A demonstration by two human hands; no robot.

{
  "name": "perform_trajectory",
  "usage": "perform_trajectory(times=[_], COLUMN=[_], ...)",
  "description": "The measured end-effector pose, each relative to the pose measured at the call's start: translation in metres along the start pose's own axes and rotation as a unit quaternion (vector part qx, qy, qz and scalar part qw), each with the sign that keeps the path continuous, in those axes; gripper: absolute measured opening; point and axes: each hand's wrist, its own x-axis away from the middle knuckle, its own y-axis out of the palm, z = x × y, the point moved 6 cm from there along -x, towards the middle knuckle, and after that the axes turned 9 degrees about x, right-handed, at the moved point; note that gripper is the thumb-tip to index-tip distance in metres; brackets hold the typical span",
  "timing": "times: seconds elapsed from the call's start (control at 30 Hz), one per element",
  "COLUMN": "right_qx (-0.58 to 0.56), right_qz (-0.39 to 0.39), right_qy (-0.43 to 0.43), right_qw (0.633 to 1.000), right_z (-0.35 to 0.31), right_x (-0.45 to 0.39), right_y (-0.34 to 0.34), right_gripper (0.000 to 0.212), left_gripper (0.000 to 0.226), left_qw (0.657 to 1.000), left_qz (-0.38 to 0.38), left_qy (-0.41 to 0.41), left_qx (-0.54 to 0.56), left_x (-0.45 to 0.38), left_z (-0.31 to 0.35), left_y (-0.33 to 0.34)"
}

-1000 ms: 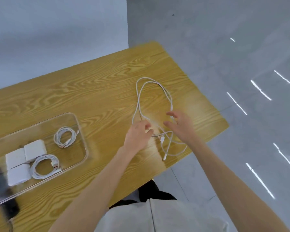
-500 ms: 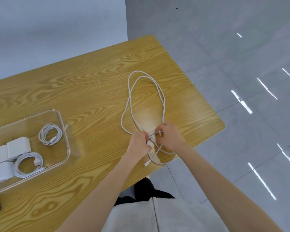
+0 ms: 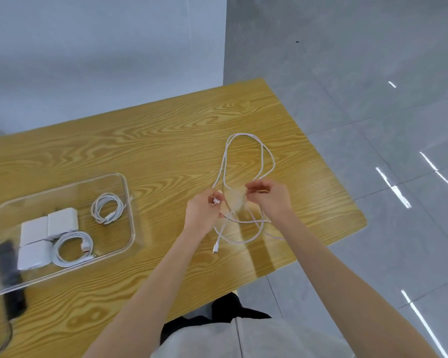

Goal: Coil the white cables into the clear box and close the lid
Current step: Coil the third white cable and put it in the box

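Note:
A long loose white cable [image 3: 267, 153] lies in big loops on the right part of the wooden table [image 3: 166, 140]. My left hand [image 3: 203, 211] pinches one white plug end of it. My right hand [image 3: 270, 196] pinches another stretch of the same cable a short way to the right. One free plug [image 3: 215, 247] trails toward the front edge. The clear box [image 3: 131, 202] stands open at the left and holds two coiled white cables [image 3: 108, 208] [image 3: 71, 248] and white chargers [image 3: 47, 228].
A black object [image 3: 9, 275] lies at the box's left end, partly under it. A clear curved edge [image 3: 3, 339], perhaps the lid, shows at the bottom left corner. The table's right edge drops to a grey tiled floor [image 3: 373, 125]. A white wall stands behind.
Both hands have lifted and drawn apart, each holding cable, where they were pressed together half a second ago. The view has swung left, so the box shows more fully.

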Motion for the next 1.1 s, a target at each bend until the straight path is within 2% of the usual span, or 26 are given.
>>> perform_trajectory(times=[0.1, 0.23, 0.33, 0.4, 0.5, 0.57, 0.63, 0.7, 0.73, 0.83, 0.9, 0.97, 1.03, 1.1], right_qx=[-0.054, -0.040, 0.051, 0.156, 0.227, 0.308, 0.372, 0.371, 0.356, 0.290, 0.270, 0.303, 0.339, 0.364], right_qz=[-0.006, -0.026, -0.028, -0.002, 0.002, 0.036, 0.106, 0.115, 0.076, -0.135, -0.185, -0.160, -0.116, -0.098], right_qy=[-0.009, -0.046, -0.109, -0.173, -0.266, -0.359, -0.468, -0.538, -0.554, -0.507, -0.497, -0.525, -0.554, -0.559], right_qw=[0.998, 0.998, 0.992, 0.973, 0.937, 0.881, 0.794, 0.748, 0.748, 0.801, 0.803, 0.779, 0.752, 0.739], right_z=[-0.023, -0.065, -0.096, -0.115, -0.147, -0.172, -0.197, -0.210, -0.211, -0.201, -0.196, -0.191, -0.189, -0.188], right_x=[0.000, 0.002, 0.005, 0.011, 0.029, 0.047, 0.074, 0.095, 0.100, 0.107, 0.113, 0.117, 0.119, 0.116], right_y=[0.017, 0.054, 0.084, 0.099, 0.127, 0.145, 0.160, 0.176, 0.187, 0.220, 0.236, 0.248, 0.257, 0.264], right_gripper=[0.025, 0.026, 0.019, 0.017, 0.021, 0.027, 0.038, 0.049, 0.054, 0.072, 0.070, 0.067, 0.074, 0.077], left_gripper=[0.024, 0.020, 0.013, 0.015, 0.023, 0.023, 0.014, 0.021, 0.024, 0.024, 0.023, 0.022, 0.025, 0.031], left_qw=[0.998, 0.989, 0.976, 0.967, 0.945, 0.911, 0.850, 0.797, 0.778, 0.739, 0.735, 0.747, 0.758, 0.786], left_qz=[0.041, 0.096, 0.140, 0.161, 0.191, 0.180, 0.135, 0.100, 0.093, 0.086, 0.075, 0.063, 0.058, 0.034], left_qy=[0.009, 0.004, 0.019, 0.044, 0.070, 0.046, 0.022, 0.009, 0.008, 0.011, 0.023, 0.033, 0.035, 0.038], left_qx=[0.051, 0.114, 0.164, 0.194, 0.258, 0.369, 0.509, 0.595, 0.622, 0.668, 0.674, 0.661, 0.649, 0.616], left_x=[0.002, 0.010, 0.020, 0.026, 0.034, 0.037, 0.040, 0.042, 0.044, 0.051, 0.060, 0.067, 0.074, 0.080], left_z=[0.010, 0.020, 0.027, 0.031, 0.035, 0.033, 0.031, 0.031, 0.030, 0.028, 0.029, 0.030, 0.031, 0.033], left_y=[-0.035, -0.094, -0.142, -0.169, -0.211, -0.233, -0.249, -0.263, -0.271, -0.289, -0.298, -0.302, -0.306, -0.309])
